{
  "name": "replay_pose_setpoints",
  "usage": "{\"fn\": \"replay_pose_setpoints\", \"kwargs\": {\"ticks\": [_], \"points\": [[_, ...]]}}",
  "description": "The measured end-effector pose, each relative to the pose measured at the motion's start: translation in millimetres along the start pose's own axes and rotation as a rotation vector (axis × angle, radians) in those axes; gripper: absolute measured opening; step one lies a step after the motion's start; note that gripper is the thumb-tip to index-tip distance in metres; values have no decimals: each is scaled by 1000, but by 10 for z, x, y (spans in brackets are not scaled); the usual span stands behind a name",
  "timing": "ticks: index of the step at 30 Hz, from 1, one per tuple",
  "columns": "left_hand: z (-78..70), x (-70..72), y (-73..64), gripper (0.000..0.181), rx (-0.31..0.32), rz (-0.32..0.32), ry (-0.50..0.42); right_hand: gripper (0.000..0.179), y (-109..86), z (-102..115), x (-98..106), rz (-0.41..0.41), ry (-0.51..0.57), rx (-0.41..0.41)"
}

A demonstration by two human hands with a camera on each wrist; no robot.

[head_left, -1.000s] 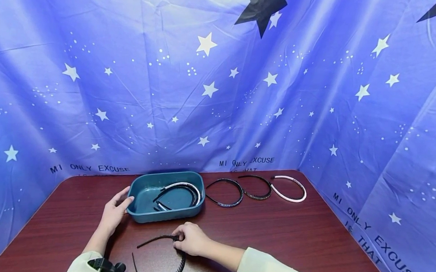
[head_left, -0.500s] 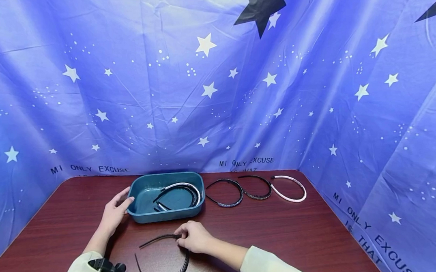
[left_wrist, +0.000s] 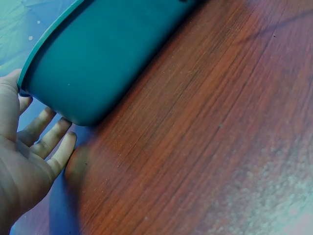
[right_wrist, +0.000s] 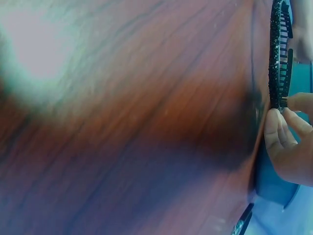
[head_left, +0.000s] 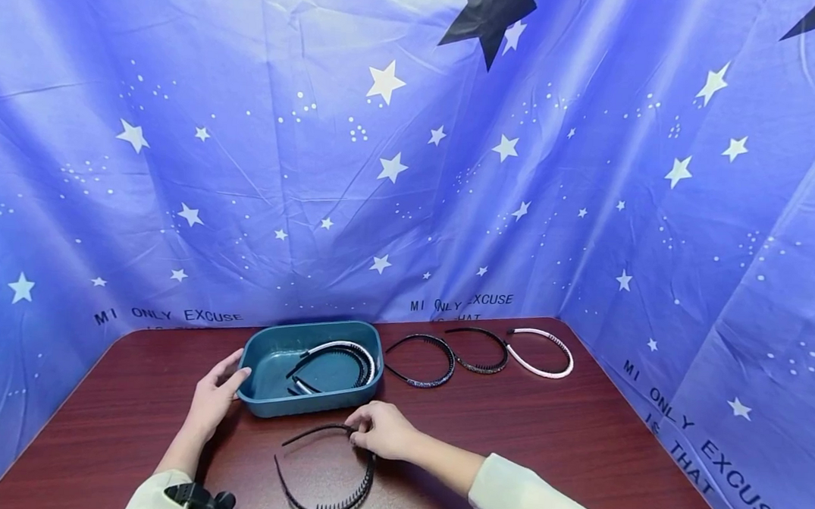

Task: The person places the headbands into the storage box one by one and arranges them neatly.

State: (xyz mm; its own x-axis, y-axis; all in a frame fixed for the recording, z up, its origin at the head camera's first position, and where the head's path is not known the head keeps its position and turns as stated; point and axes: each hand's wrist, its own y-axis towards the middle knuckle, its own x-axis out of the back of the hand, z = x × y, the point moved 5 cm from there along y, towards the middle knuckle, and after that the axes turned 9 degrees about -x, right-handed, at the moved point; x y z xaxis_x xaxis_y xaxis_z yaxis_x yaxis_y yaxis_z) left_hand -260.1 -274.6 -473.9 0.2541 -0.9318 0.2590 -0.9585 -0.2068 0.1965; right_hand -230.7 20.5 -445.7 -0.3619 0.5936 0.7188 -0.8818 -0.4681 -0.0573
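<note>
My left hand (head_left: 211, 398) holds the left end of a teal plastic box (head_left: 251, 401), thumb at the rim and fingers spread along the outer wall in the left wrist view. Inside the box lie a white-topped headband (head_left: 338, 346) and other dark headbands at its right end. My right hand (head_left: 384, 431) pinches a black toothed headband (head_left: 342, 507) by its side, in front of the box. Glittery specks show on this headband's outer face (right_wrist: 275, 54) in the right wrist view. Its two ends point left.
Right of the box, a row runs along the table's back: a black headband with bluish glitter (head_left: 429, 384), another dark glittery one (head_left: 487, 370) and a pink-white one (head_left: 546, 375). A starry blue curtain (head_left: 329, 167) stands behind the reddish-brown table (head_left: 543, 443).
My right hand has moved right and slightly away from me, carrying the black headband along, so more of its toothed curve shows. The left hand and the box have stayed put.
</note>
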Motion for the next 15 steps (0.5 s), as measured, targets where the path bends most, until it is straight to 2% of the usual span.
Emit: {"fn": "replay_pose_setpoints", "kwargs": {"ticks": [7, 15], "points": [[0, 2, 6, 53, 7, 0, -6, 16, 2, -127, 130, -5, 13, -5], [7, 2, 9, 52, 12, -3, -4, 17, -30, -218, 263, -28, -31, 17]]}}
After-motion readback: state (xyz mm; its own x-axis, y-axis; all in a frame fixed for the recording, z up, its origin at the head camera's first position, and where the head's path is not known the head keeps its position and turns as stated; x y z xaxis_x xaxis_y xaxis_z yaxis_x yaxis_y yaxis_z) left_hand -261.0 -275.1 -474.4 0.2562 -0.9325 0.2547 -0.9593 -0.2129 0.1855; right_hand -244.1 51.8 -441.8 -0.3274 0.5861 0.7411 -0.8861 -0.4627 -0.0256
